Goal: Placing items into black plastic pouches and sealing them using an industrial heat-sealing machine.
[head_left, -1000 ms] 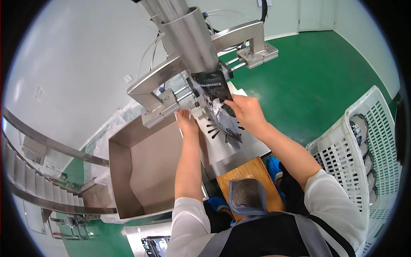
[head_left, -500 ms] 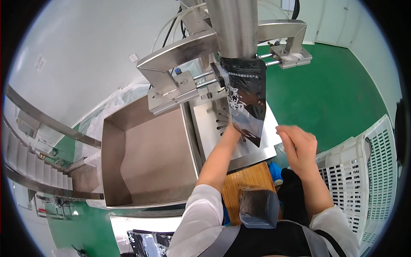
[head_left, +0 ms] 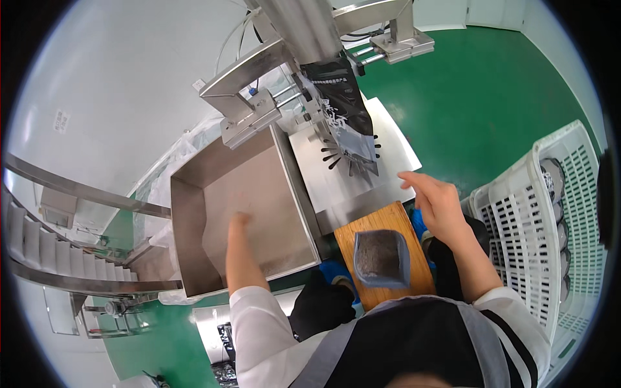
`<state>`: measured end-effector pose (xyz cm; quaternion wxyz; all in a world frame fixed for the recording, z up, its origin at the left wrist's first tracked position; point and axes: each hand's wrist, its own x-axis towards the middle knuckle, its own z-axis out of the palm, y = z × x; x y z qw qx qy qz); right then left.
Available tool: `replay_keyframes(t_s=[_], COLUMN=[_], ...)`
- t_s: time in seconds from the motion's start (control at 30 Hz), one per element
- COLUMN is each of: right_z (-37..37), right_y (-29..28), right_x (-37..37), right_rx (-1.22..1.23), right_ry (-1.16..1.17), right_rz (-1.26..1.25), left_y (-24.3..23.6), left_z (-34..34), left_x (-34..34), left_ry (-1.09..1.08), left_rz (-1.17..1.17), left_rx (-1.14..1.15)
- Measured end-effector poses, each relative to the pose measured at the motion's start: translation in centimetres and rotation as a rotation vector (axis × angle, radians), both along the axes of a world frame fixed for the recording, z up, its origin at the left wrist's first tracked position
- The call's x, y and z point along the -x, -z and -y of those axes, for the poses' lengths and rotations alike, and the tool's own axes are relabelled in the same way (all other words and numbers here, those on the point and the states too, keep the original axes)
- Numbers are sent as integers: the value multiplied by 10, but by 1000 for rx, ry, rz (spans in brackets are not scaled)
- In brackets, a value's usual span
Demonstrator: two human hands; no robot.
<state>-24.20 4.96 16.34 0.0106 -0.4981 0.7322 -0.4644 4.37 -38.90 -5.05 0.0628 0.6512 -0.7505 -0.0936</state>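
A black printed pouch hangs by its mouth from the steel filling spout, its lower end over a slotted steel plate. My left hand is over the steel trough; its fingers are blurred and partly turned away, so whether they hold anything is unclear. My right hand hovers to the right of the plate, index finger stretched out and the others loosely bent, nothing in it. Between my knees, an open-topped grey-blue pouch with dark powdery contents stands on a wooden board.
A white plastic basket holding several filled pouches stands at the right. Clamp arms flank the spout. More black pouches lie at lower left, near a slatted conveyor. The floor is green.
My left hand has left the hanging pouch's lower end and swung left over the trough. My right hand stays beside the plate, its fingers slightly more spread. The view has shifted.
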Motion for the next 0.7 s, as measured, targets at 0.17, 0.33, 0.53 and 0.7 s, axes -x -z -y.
replay_keyframes(t_s=[0.17, 0.33, 0.53, 0.7], right_z=[-9, -21, -48, -27], right_y=[-16, -26, -30, -20], right_x=[-18, -38, -39, -17], right_rx=[126, 20, -27, 32], right_ry=[-72, -134, -169, -274], right_rz=[-50, -165, 48, 282], left_y=[-48, -48, -52, -103], left_z=[-112, -223, -111, -95], left_x=[120, 212, 142, 45], left_ry=[816, 1443, 566, 173], left_rz=[-385, -280, -281, 475], left_rx=[477, 272, -217, -246])
